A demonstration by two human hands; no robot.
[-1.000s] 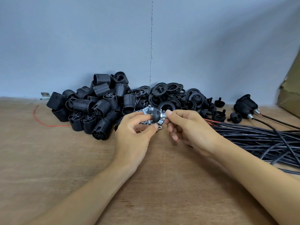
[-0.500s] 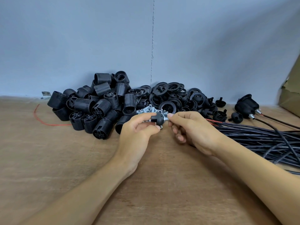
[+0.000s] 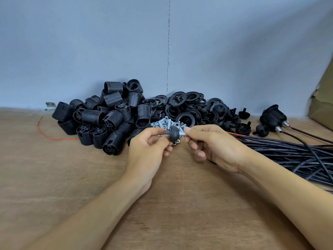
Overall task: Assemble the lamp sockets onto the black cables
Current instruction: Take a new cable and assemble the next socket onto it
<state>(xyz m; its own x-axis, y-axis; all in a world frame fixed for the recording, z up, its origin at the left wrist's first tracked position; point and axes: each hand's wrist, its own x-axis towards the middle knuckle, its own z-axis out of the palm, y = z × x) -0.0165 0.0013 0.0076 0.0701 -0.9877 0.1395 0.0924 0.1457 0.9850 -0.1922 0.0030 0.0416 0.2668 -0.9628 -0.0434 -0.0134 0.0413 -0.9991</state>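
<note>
My left hand [image 3: 147, 152] pinches a small black domed cap [image 3: 173, 134] by its stem, just above the wooden table. Against the cap's right side my right hand [image 3: 210, 147] pinches a small silver threaded fitting [image 3: 182, 133]. Behind the hands lies a little heap of silver fittings [image 3: 164, 123]. A pile of black ribbed lamp sockets [image 3: 108, 116] sits at the back left, and black rings [image 3: 191, 107] are heaped at the back centre. A bundle of black cables [image 3: 292, 152] stretches along the right. An assembled socket on a cable [image 3: 273, 117] lies at the back right.
Loose black caps [image 3: 244, 115] lie between the rings and the assembled socket. A red wire [image 3: 54, 138] curls on the wooden table [image 3: 54, 177] at the left. A cardboard box [image 3: 322, 105] stands at the right edge, and a blue wall backs the table.
Both hands have come slightly toward me and lower with the cap. The cap has turned so its stem points left, with the silver fitting now at its right side.
</note>
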